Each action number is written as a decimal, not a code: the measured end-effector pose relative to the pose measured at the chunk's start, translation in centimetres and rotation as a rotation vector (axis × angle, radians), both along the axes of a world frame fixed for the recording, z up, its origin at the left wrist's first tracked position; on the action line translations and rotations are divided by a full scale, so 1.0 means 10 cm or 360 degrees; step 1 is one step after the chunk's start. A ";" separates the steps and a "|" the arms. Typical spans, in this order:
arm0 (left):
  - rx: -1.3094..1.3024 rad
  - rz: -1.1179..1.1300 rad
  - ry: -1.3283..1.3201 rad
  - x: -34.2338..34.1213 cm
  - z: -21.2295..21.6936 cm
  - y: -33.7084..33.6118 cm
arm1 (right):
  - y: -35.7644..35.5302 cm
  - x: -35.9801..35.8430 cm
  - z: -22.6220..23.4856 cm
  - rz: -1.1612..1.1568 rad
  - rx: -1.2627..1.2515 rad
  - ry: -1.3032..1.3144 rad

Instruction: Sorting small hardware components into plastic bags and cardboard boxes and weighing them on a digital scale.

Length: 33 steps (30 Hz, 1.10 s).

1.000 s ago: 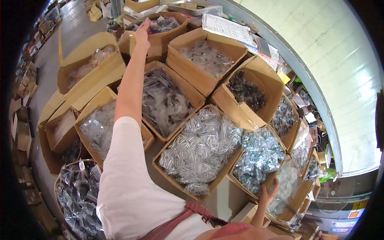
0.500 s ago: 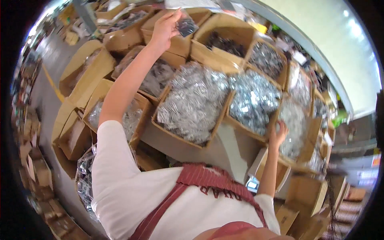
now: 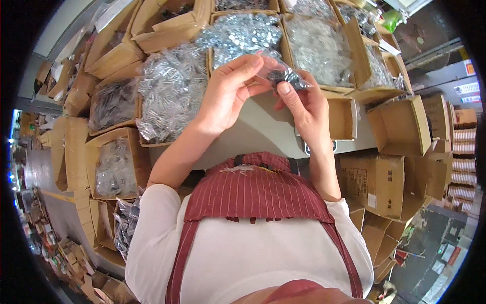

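Observation:
A small clear plastic bag [image 3: 277,74] with dark little parts in it is stretched between my two hands, over the near edge of the boxes. My left hand [image 3: 228,93] pinches its left end between thumb and fingers. On the other side, my right hand [image 3: 308,109] grips the bag, thumb on top near the dark parts. What exactly the parts are is too small to tell. Just beyond the bag stands an open carton of shiny silver-blue packets [image 3: 240,35]. A carton of clear packets with silver pieces [image 3: 169,91] lies to the left of my left hand.
Right of these is a carton of pale clear packets [image 3: 324,53]. An open shallow carton [image 3: 343,119] sits on the grey table [image 3: 263,129] beside my right forearm. More cartons [image 3: 400,126] stand at the right, and a box of clear bags [image 3: 115,167] at the left.
My left hand has come back from the far left boxes with the bag. My right hand has left the right-hand carton and now holds the bag too. The view has turned rightward.

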<state>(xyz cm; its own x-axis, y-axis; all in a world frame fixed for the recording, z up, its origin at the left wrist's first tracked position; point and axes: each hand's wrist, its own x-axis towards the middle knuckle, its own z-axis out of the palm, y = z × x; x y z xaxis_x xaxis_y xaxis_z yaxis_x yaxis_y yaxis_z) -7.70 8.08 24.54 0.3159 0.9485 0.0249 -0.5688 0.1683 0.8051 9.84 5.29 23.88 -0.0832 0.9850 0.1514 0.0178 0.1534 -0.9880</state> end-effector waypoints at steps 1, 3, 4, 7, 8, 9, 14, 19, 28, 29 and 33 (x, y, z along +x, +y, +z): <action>-0.0026 -0.0040 -0.0026 0.09 -0.05 -0.05 | -0.05 0.07 -0.03 -0.0016 -0.0013 -0.0003; -0.0053 -0.0063 -0.0090 0.20 -0.09 -0.13 | -0.14 0.17 -0.06 -0.0058 -0.0082 0.0024; -0.0079 -0.0036 -0.0049 0.24 -0.12 -0.15 | -0.18 0.17 -0.06 -0.0088 -0.0060 0.0092; 0.0051 -0.0031 0.0187 0.25 -0.11 -0.24 | -0.23 0.24 -0.12 -0.0037 -0.0060 0.0186; 0.0211 -0.0065 0.0377 0.24 -0.10 -0.28 | -0.25 0.28 -0.13 -0.0015 -0.0130 0.0139; 0.0202 -0.0042 0.0384 0.24 -0.10 -0.30 | -0.25 0.33 -0.13 0.0009 -0.0136 0.0144; 0.0294 -0.0077 0.0606 0.18 -0.07 -0.42 | -0.27 0.34 -0.02 0.0179 -0.0271 0.0263; 0.0166 -0.0033 0.0708 0.18 0.00 -0.52 | -0.23 0.30 0.00 0.0318 -0.0295 0.0236; -0.0084 0.0126 0.0488 0.09 -0.18 -0.51 | -0.10 0.29 -0.11 0.0422 -0.0302 0.0328; -0.0089 0.0129 0.0486 0.07 -0.17 -0.52 | -0.10 0.30 -0.12 0.0425 -0.0307 0.0326; -0.0014 0.0058 0.0493 0.00 -0.16 -0.52 | -0.10 0.30 -0.16 0.0434 -0.0306 0.0490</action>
<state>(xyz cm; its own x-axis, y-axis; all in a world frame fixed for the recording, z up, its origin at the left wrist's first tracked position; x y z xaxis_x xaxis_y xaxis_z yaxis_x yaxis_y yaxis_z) -7.68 2.86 22.92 0.2728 0.9591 -0.0754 -0.3021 0.1598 0.9398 12.88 4.31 22.24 -0.3234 0.9459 0.0264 -0.2969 -0.0750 -0.9520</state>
